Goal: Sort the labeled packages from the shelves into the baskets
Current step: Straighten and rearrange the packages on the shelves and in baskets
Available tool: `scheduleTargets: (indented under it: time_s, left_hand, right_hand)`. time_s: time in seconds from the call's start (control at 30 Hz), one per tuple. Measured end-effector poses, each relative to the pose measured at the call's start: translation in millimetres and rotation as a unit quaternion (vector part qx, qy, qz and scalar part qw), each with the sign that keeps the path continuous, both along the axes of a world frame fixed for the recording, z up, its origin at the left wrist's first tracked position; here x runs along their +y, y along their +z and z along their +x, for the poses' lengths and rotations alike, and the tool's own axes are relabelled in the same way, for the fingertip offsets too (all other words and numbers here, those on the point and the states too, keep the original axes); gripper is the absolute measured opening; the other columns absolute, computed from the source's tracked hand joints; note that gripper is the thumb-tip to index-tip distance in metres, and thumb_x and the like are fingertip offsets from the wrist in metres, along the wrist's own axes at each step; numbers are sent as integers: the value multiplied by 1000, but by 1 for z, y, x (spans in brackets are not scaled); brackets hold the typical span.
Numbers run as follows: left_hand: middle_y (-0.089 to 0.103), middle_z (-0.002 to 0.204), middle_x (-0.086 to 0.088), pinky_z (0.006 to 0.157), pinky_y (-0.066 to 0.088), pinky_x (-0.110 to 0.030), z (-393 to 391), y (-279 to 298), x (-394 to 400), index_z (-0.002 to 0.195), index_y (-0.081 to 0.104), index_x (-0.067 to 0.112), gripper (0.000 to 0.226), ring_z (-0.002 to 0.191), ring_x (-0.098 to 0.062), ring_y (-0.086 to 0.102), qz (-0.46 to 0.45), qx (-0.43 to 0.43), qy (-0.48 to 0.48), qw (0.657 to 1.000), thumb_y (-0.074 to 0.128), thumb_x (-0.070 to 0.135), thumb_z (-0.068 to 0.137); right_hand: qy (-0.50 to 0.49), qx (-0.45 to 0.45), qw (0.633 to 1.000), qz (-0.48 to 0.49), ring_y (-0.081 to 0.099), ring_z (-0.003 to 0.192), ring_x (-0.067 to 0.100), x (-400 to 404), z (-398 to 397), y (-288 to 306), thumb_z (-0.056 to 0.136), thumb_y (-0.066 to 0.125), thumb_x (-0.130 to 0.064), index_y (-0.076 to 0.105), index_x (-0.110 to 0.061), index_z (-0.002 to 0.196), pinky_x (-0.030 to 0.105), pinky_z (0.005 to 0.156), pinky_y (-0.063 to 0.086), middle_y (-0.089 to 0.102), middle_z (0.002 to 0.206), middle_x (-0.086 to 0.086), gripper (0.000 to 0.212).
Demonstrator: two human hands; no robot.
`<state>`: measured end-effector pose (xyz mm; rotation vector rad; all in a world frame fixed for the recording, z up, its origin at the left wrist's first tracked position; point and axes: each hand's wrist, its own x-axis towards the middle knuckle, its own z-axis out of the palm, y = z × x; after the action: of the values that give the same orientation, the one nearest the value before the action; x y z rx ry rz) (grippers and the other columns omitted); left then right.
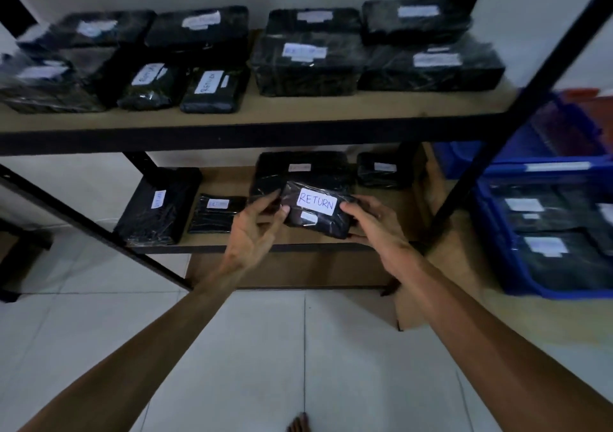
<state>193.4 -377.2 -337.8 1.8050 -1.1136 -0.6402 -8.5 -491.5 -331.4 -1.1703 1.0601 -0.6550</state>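
Both hands, left hand [257,221] and right hand [371,222], grip the small black plastic-wrapped package [318,211] labelled RETURN, just above the lower wooden shelf [229,179]. Read the label, then carry it level to the matching blue plastic basket [491,249].

Stockroom: metal shelving [252,133] w/ labeled black parcels [431,66], blue sorting crates [491,232].

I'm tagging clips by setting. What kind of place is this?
Probably a small parcel stockroom: a metal shelf stacked with black wrapped packages, a package labeled RETURN held in both hands, and a blue basket of sorted ones.
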Motion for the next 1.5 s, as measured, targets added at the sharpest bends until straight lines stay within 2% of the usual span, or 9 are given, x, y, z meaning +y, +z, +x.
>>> scheduleTargets:
  time_s: [0.13,0.43,0.6,0.87,0.93,1.03,1.2,1.33,1.5]
  left_hand:
    - [67,119,7,85,57,-21,-53,30,6,134,59,26,49,103,1,64,-3,-51,-22,998,56,52,93]
    - [68,118,10,86,43,-3,-150,90,-12,134,60,18,42,106,11,59,-59,-59,-39,996,54,41,99]
    - [65,107,21,84,38,3,-209,127,-33,133,59,25,41,98,23,55,-61,-48,-62,995,54,45,97]
    - [63,124,2,84,38,-4,-295,168,-92,142,52,20,45,100,3,57,-41,-27,-106,993,46,39,102]
    - [61,123,3,90,38,-15,-311,172,-106,143,50,19,44,108,-4,55,-33,-24,-119,992,44,38,103]
    - [61,122,3,90,35,-15,-324,162,-130,143,49,17,44,109,-8,56,-10,-49,-137,989,46,36,103]
    - [58,128,1,95,43,-25,-337,129,-182,146,46,19,48,116,-12,54,41,-60,-174,982,49,38,102]
    - [56,136,-3,97,43,-29,-348,109,-226,147,45,17,50,122,-18,54,90,-56,-189,976,48,38,102]
    - [56,138,-5,94,43,-28,-362,100,-282,147,44,15,50,121,-20,56,117,-69,-218,967,51,36,102]
  right_hand:
    - [-9,-2,1000,-10,73,86,9,9,-57,42,87,74,-27,67,-26,112,31,75,61,72,101,-9,27]
    - [-63,-24,998,-9,74,85,10,5,-151,101,87,74,-29,66,-23,118,34,73,62,74,104,0,33]
    - [-115,-32,993,-3,69,74,11,-4,-219,141,88,74,-22,66,-21,104,20,55,55,70,89,-6,18]
    - [-175,24,984,-20,68,74,10,-30,-330,187,88,74,-22,67,-19,96,22,57,56,71,87,-2,11]
    - [-199,36,979,-6,69,84,19,-38,-351,190,88,74,-23,66,-14,105,34,70,60,71,94,6,21]
    - [-235,56,970,16,69,93,29,-54,-377,187,86,76,-26,66,-8,113,49,80,60,71,103,14,33]
    - [-245,94,964,29,63,82,21,-92,-411,177,90,72,-22,65,-6,114,30,59,53,66,98,12,30]
    - [-260,112,957,59,67,86,22,-131,-426,163,86,76,-28,65,-6,119,40,70,61,69,103,13,41]
    - [-282,100,950,89,65,77,12,-170,-435,162,87,75,-27,62,-9,121,24,46,53,67,103,10,40]
